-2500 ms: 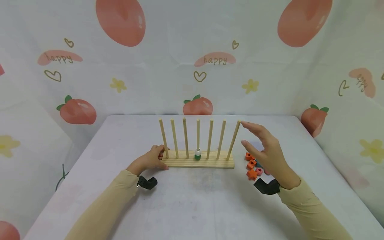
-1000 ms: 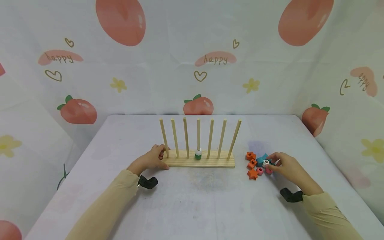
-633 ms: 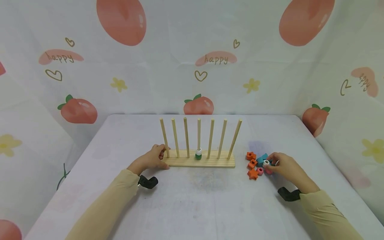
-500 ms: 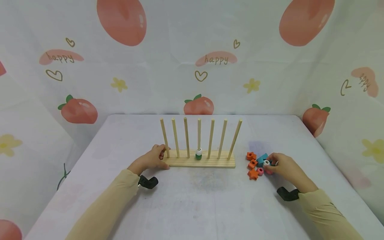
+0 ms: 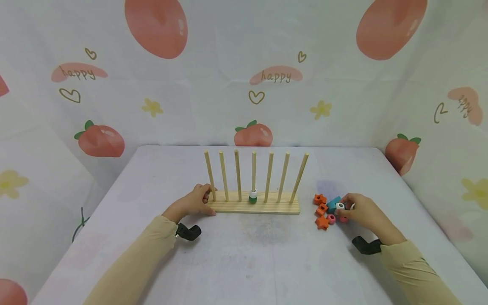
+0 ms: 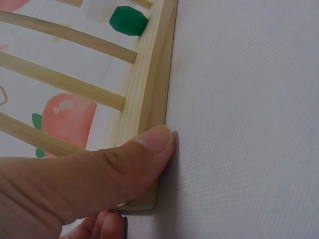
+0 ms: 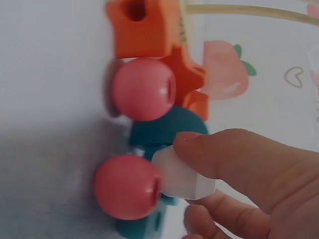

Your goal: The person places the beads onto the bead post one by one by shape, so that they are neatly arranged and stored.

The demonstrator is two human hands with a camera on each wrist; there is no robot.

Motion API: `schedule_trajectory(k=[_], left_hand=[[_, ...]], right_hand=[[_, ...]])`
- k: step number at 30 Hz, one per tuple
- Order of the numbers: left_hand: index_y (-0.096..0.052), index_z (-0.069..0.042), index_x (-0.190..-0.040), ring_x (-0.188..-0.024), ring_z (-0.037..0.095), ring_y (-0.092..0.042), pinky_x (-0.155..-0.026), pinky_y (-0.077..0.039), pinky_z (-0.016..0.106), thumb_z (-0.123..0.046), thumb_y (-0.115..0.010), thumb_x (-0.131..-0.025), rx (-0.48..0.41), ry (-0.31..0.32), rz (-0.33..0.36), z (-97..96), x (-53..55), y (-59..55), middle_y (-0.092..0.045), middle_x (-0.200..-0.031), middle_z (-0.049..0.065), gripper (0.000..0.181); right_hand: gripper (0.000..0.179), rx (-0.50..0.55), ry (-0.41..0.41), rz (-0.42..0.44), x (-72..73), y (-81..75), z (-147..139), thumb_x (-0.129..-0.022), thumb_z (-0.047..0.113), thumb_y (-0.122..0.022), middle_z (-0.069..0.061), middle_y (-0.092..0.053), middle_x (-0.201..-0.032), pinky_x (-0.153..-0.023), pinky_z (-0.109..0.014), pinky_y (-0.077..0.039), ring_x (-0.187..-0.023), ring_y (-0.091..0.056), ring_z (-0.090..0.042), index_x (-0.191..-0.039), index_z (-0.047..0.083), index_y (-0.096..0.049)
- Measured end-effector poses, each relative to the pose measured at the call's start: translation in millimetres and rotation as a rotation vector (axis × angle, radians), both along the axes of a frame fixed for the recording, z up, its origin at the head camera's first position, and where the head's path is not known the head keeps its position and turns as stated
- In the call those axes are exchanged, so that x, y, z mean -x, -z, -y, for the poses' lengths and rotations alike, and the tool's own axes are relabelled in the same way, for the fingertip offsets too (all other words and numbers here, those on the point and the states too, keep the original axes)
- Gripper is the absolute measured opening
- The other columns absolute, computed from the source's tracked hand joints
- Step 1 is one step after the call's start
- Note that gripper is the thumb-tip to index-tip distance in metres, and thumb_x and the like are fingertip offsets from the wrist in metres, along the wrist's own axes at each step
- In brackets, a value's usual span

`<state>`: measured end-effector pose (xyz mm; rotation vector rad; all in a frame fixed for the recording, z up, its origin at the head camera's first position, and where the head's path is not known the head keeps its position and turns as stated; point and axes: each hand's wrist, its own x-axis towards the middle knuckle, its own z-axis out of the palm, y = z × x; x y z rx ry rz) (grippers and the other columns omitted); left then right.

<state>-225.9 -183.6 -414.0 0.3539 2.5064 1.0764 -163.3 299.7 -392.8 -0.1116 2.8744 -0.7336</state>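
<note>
A wooden rack (image 5: pixel 274 207) with a row of seven pegs is standing on the table (image 5: pixel 244 262). At its left end, the left hand (image 5: pixel 192 205) is gripping the base, the thumb pressing on the front edge and the other fingers curling round toward the back.

To the right of the rack, the right hand (image 5: pixel 364 214) is pinching a white bead (image 5: pixel 340 206) between its thumb and fingers, among a small cluster of beads. Blue beads (image 5: pixel 333 206) are lying close beside the white bead, partly hidden by the hand. Two pink beads (image 7: pixel 143 89) are lying on the side of the cluster nearer the person. Three orange beads (image 5: pixel 322 223), one of them star-shaped, are lying nearest the rack, just off its right end.

On the rack's middle peg, a green bead (image 5: pixel 253 199) is sitting at the bottom with a second white bead (image 5: pixel 253 193) resting on it. Behind the rack, a peach-printed curtain (image 5: pixel 209 118) is hanging.
</note>
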Motion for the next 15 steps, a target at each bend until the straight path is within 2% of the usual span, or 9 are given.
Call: schedule_trajectory(k=[8, 15], left_hand=[[-0.048, -0.003, -0.128, -0.099, 0.026, -0.037, -0.085, -0.034, 0.035, -0.005, -0.085, -0.069, 0.013, -0.008, 0.016, -0.1, -0.4, -0.8, -0.035, -0.109, 0.014, 0.070], [-0.048, -0.003, -0.128, -0.098, 0.026, -0.036, -0.084, -0.034, 0.035, -0.004, -0.085, -0.069, 0.008, -0.017, 0.027, -0.5, 0.9, 0.1, -0.034, -0.108, 0.014, 0.070]], right_hand=[[0.033, 0.044, 0.035, -0.012, -2.3, -8.7, 3.1, -0.086, 0.028, -0.072, -0.017, -0.065, -0.100, -0.069, -0.039, -0.050, -0.091, -0.062, -0.031, -0.100, 0.002, -0.058], [0.031, 0.068, 0.044, -0.060, -5.9, -19.3, 13.3, -0.090, 0.024, -0.066, -0.018, -0.067, -0.101, -0.072, -0.043, -0.053, -0.091, -0.065, -0.029, -0.109, 0.001, -0.057]])
